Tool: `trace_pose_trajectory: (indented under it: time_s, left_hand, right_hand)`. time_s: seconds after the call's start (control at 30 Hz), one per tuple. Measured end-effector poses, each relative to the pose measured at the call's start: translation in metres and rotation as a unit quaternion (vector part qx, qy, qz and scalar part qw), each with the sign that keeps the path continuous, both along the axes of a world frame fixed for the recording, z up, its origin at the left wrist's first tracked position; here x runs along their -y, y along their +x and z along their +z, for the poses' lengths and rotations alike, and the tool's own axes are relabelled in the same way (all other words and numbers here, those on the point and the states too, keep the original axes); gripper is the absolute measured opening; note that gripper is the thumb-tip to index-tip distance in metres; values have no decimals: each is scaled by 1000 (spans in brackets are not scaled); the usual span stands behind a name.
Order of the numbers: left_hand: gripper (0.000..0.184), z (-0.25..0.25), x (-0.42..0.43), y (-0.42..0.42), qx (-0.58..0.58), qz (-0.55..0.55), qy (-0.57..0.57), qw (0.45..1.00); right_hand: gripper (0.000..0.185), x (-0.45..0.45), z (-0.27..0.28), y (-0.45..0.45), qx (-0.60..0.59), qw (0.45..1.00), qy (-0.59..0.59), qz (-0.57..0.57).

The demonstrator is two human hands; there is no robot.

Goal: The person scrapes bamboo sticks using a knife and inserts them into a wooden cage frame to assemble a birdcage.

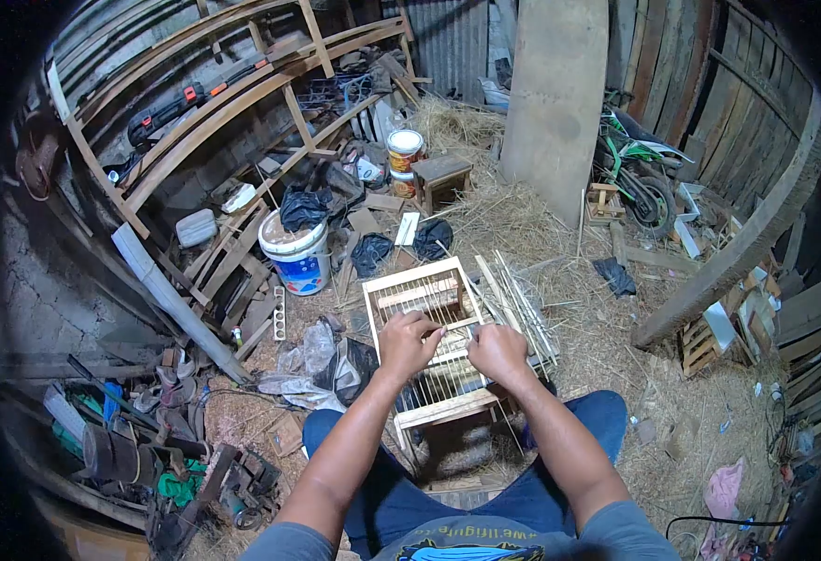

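A small wooden cage (443,402) with thin upright bars stands between my knees, its pale frame tilted towards me. Over its left side my left hand (409,342) is closed, thumb and forefinger pinched together above the bars. My right hand (499,353) is curled into a closed grip at the cage's right side, a short gap from the left one. Whatever sits in either pinch is too small or hidden to name. Just beyond my right hand lies a bundle of thin split sticks (513,294) beside the cage.
A white bucket (295,262) with a black plastic bag on it stands to the left. Further back are stacked paint pails (405,159), a wooden stool (442,178) and a tall board (555,103). A slanted post (728,238) rises at right, near a green motorcycle (640,168).
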State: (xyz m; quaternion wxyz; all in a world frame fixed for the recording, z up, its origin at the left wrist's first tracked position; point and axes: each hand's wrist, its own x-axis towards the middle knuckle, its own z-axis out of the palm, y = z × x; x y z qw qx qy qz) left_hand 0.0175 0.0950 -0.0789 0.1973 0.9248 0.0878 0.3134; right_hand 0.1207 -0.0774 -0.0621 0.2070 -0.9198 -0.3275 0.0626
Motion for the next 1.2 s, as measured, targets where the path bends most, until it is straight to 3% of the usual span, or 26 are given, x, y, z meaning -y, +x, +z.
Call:
trace_pose_trajectory:
  time_s: [1.2]
  left_hand:
    - [17, -2, -3, 10, -24, 20, 32, 999]
  right_hand:
    - [21, 1, -1, 4, -19, 999, 44, -1]
